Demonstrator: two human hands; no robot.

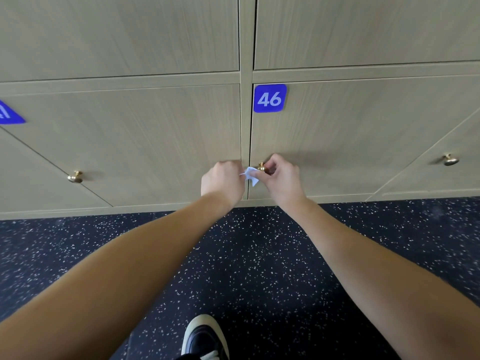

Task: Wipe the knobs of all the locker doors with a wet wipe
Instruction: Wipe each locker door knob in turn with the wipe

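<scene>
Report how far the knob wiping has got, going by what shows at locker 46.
Done: nothing here proves any knob is already wiped. In hand: both the left hand and right hand pinch the wet wipe right at the brass knob of locker 46. Left: possibly the left knob and the right knob; neither is being touched, and their state cannot be told.

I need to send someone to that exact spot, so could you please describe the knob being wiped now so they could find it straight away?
Find the blue number plate 46 on the bottom row of wooden lockers. On that door, near its left edge, sits a small brass knob. Unlike the bare knobs left and right, it has both hands and a white wipe at it.
</scene>
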